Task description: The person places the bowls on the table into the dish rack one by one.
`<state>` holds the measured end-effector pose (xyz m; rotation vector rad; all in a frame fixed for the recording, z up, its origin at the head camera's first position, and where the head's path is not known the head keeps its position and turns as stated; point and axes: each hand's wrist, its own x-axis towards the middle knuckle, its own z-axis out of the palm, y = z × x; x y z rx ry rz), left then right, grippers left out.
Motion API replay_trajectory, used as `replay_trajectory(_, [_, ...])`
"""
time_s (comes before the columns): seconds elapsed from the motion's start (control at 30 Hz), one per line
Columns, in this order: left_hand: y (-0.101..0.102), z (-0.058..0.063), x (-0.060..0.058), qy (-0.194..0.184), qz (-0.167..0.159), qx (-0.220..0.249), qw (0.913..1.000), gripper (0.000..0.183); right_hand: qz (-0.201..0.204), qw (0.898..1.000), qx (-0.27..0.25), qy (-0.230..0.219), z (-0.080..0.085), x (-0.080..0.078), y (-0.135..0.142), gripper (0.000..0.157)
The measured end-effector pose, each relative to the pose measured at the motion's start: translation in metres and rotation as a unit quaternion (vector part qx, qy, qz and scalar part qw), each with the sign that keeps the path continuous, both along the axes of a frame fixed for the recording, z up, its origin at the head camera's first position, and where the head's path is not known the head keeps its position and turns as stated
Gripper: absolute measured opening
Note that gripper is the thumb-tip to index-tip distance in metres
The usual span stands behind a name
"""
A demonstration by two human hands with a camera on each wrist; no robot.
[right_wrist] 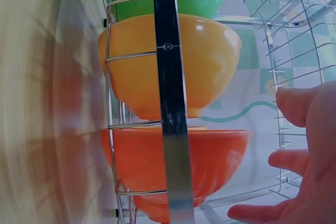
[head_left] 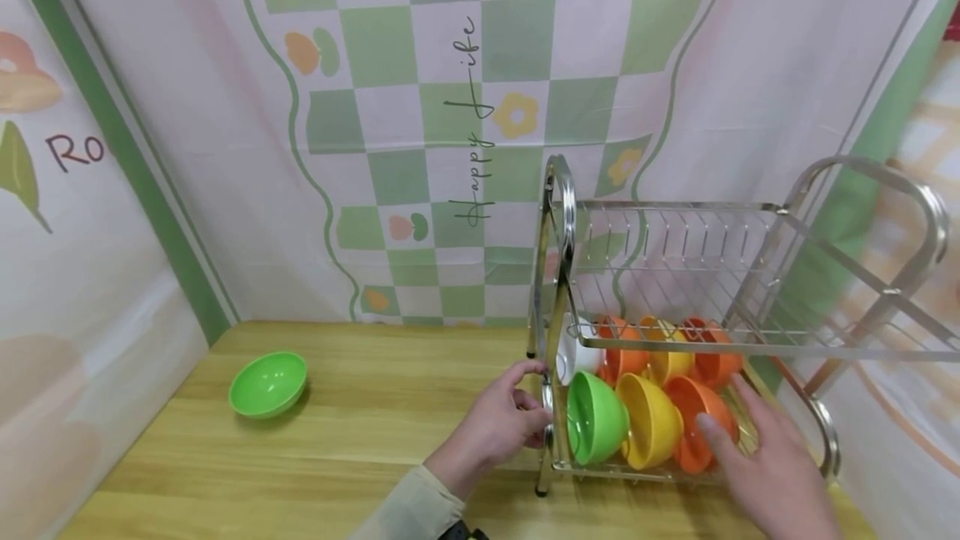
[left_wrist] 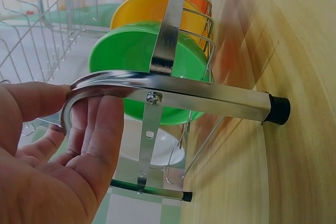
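Note:
A two-tier metal dish rack [head_left: 566, 227] stands at the right of the table. My left hand [head_left: 495, 423] grips its left side frame, thumb and fingers curled round the curved metal tube [left_wrist: 131, 80]. In the rack's lower tier, a green bowl [head_left: 604, 422], a yellow bowl [head_left: 654, 423] and an orange bowl [head_left: 697, 415] stand on edge in the front row. Beside the orange bowl is my right hand [head_left: 780, 465], its fingers spread. In the right wrist view that hand's fingers [right_wrist: 294, 161] hold nothing and appear apart from the orange bowl [right_wrist: 215, 156].
Behind the front row are a white bowl [head_left: 579, 359] and several orange and yellow ones, partly hidden. A shallow green bowl [head_left: 267, 386] sits at the table's left. The rack's upper tier [head_left: 675, 346] overhangs the back row. Patterned cloth [head_left: 450, 107] hangs behind the table.

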<state>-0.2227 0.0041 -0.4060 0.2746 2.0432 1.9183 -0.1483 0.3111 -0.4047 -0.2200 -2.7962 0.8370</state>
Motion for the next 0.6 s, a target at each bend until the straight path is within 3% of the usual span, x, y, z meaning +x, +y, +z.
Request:
replay_trajectory(0.23, [0.0, 0.001, 0.001, 0.001, -0.001, 0.0, 1.0, 0.061, 0.008, 0.999, -0.003, 0.04, 0.004, 0.005, -0.002, 0.079])
replay_trajectory(0.6, [-0.001, 0.0, 0.001, 0.004, -0.008, 0.004, 1.0, 0.062, -0.013, 0.999, -0.006, 0.039, 0.027, 0.016, -0.026, 0.082])
